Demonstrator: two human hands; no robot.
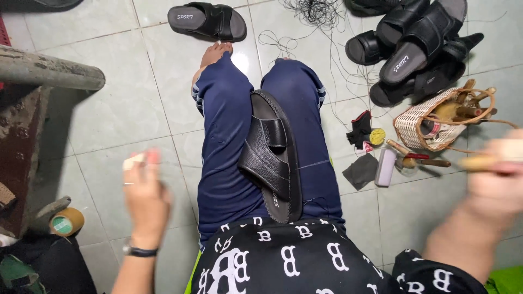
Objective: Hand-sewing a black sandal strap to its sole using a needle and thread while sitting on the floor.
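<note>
- One black sandal point(271, 155) is wedged upright between the knees, in the lap.
- One more sandal point(207, 20) lies on the tiled floor point(120, 114) ahead; a pile of roughly five point(414, 46) is seen at upper right.
- One woven basket point(430, 122) holds wooden-handled tools.
- The left hand point(144, 193) is blurred, fingers raised, apparently empty.
- The right hand point(498, 182) is closed on a pale handle point(482, 162).
- One tape roll point(66, 222) sits at left.

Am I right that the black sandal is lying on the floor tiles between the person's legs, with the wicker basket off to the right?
Not quite: in the head view the black sandal rests on the person's lap, across the blue trousers, not on the tiles. The wicker basket is indeed to the right.
</note>
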